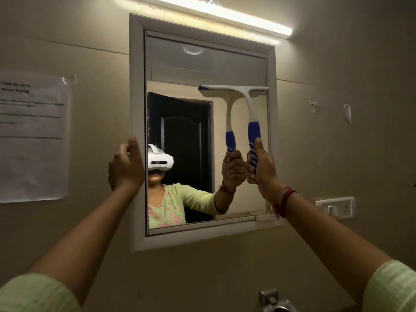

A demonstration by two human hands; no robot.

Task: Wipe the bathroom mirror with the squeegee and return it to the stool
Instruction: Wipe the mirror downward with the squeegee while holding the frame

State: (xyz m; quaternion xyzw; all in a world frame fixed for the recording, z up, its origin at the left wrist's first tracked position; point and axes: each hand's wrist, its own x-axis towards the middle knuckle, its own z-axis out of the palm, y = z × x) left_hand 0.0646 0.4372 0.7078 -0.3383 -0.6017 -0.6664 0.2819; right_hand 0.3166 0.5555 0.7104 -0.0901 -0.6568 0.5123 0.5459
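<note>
A white-framed mirror (137, 109) hangs on the beige wall ahead. My right hand (263, 167) grips the blue handle of a white squeegee (251, 104), held upright. Its blade lies flat against the glass in the upper right part of the mirror, roughly level. My left hand (126, 165) rests on the mirror's left frame edge, thumb on the front and fingers curled around the side. The glass reflects the squeegee, my arm and a dark door. No stool is in view.
A lit tube light (225, 16) runs above the mirror. A paper notice (33, 136) is taped to the wall at left. A white switch plate (336, 207) sits at right. A metal fitting (273, 300) shows at the bottom edge.
</note>
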